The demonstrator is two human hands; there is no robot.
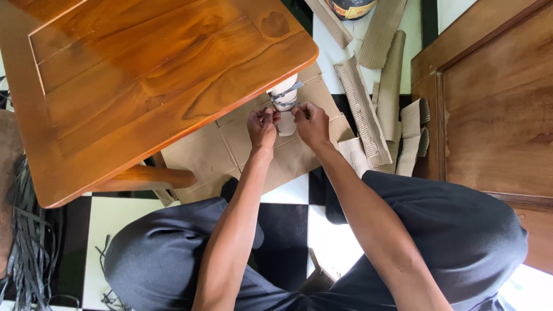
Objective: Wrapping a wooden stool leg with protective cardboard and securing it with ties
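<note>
Tying a grey strap around the pale paper-wrapped leg of the glossy orange-brown wooden table, seen from above. The wrapped leg projects from beneath the table's near corner and stands over a flattened brown cardboard sheet spread on the black-and-white tiled floor. The grey strap crosses the wrapping in bands, and its loose ends run toward the two hands. The left hand is closed in a narrow pinch on one end of the strap, just left of the leg; the right hand is closed likewise on the other end, just right of it. The fingertips are curled under, so the exact run of the strap between them cannot be made out.

To do this step well, judging from the view, both ends should be drawn with even tension so the knot seats flat against the wrapping, and the hands kept close to the leg so the bands do not slide or loosen. Pulling too hard may tear or crumple the paper.

To the right lie strips of torn brown corrugated cardboard, beside a brown wooden panel. A bundle of dark strapping lies at far left.
</note>
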